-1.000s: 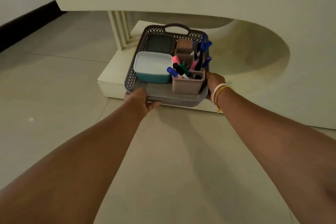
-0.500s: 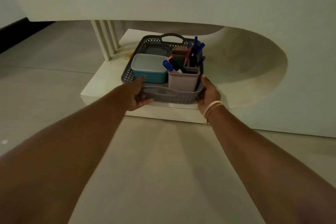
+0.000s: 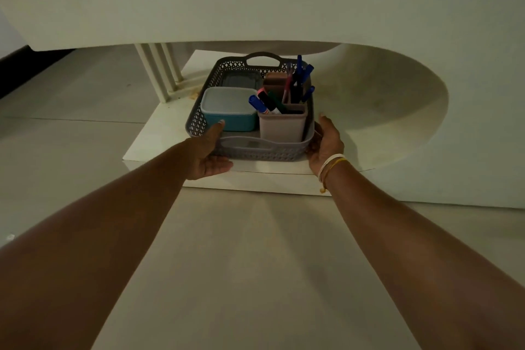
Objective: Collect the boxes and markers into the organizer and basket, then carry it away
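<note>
A pale table (image 3: 255, 0) spans the top, with a low shelf (image 3: 159, 139) beneath it above the tiled floor (image 3: 227, 264). The grey basket (image 3: 255, 152) sits at the shelf's front edge, under the table. Inside it, a teal box (image 3: 230, 109) lies left, a darker box (image 3: 241, 79) behind it, and the organizer (image 3: 282, 125) right, holding markers (image 3: 298, 79). The left hand (image 3: 210, 150) grasps the basket's near-left corner; the right hand (image 3: 325, 142) grasps its near-right corner.
</note>
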The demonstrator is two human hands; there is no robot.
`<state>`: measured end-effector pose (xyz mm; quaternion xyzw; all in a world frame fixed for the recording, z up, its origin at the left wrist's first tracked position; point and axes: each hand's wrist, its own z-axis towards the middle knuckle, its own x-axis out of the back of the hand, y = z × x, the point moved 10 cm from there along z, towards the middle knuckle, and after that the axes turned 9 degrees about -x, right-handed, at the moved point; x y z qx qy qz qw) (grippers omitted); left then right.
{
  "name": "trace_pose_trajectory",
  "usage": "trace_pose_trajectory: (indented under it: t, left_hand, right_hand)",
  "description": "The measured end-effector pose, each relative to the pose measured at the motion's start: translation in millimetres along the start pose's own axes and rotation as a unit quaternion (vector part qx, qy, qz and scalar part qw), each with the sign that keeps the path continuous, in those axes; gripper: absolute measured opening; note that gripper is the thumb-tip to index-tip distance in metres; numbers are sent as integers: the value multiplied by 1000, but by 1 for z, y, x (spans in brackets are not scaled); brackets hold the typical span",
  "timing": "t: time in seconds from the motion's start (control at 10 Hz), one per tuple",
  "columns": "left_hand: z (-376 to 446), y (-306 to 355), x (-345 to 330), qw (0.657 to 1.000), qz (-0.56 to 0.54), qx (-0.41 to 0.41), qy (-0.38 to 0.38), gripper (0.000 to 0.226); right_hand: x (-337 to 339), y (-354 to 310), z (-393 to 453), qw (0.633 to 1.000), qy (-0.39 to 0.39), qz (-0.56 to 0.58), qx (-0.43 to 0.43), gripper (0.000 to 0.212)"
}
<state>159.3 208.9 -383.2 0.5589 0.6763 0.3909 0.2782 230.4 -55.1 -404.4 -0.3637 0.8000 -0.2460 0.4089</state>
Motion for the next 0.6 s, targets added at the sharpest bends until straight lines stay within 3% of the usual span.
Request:
trace_pose_trajectory:
  t: [0.1, 0.2, 0.3, 0.4, 0.5, 0.6]
  left_hand:
    - [-14, -9, 11, 991, -53, -47, 112, 82]
    - [-38, -6, 14, 979, -5, -97, 177, 87]
    - [-71, 2, -4, 956, 206, -141, 155, 74]
    - [-100, -1, -19, 930, 328, -142, 86, 66]
    - [-158, 12, -10, 900, 419, -104, 60, 58]
    - [-198, 37, 1, 889, 440, -112, 57, 54]
  right_hand:
    - [11, 3, -10, 992, 106, -72, -7, 42]
    - [20, -7, -41, 965, 206, -162, 14, 44]
    - [17, -19, -84, 924, 243, -295, 29, 39]
    - [12, -11, -115, 895, 223, -386, 21, 41]
    - [-11, -17, -180, 831, 164, -524, 93, 43]
    - [-33, -28, -221, 804, 89, -571, 137, 44]
